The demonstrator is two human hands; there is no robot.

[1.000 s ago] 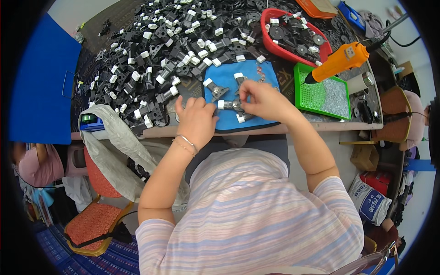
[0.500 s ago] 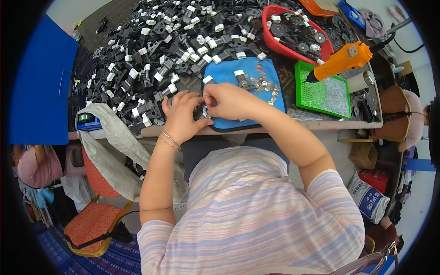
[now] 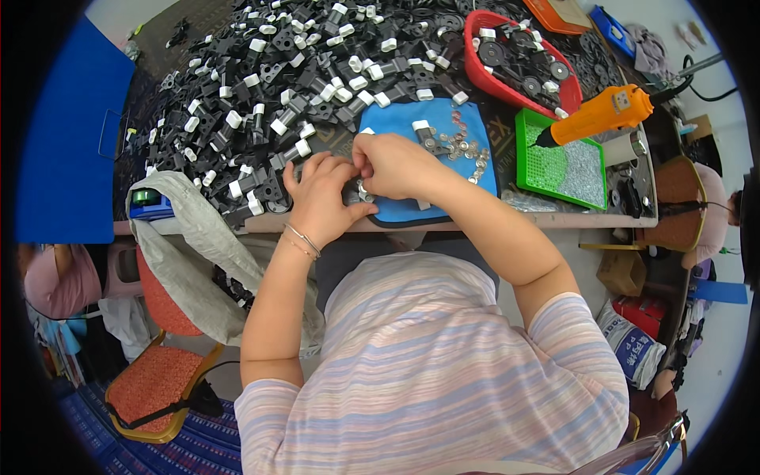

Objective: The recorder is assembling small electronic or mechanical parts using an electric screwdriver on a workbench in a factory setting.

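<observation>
Here, in the head view, we see our left hand (image 3: 321, 198) and right hand (image 3: 396, 165) meet at the near left corner of a blue mat (image 3: 467, 170) on the table (image 3: 554, 220). The left hand's fingers (image 3: 305, 168) are curled, thumb stretched toward the right hand, and they close around a small black part (image 3: 354, 192) that shows only as a dark sliver between the two hands. A little round metal piece (image 3: 365, 195) sits just under the right hand's fingertips (image 3: 360, 150), touching that part. The right hand's fingers are bent down and pinched together over the same spot; whether they grip the part or only press on it, we cannot tell.

Beyond the fingers, farther up the mat, lie another black part with a white end (image 3: 425, 136) and a scatter of small metal discs (image 3: 467, 146). To the left of and beyond the left hand's fingers spreads a big heap of black and white parts (image 3: 261, 71). To the right of the right hand stands a green tray (image 3: 564, 162) with a grey pile in it, and an orange power screwdriver (image 3: 598, 115) rests across its far edge. Farther off sits a red basket (image 3: 518, 59) of black wheels. A grey bag (image 3: 194, 245) hangs off the table edge near the left wrist, which wears thin bracelets (image 3: 301, 239).
</observation>
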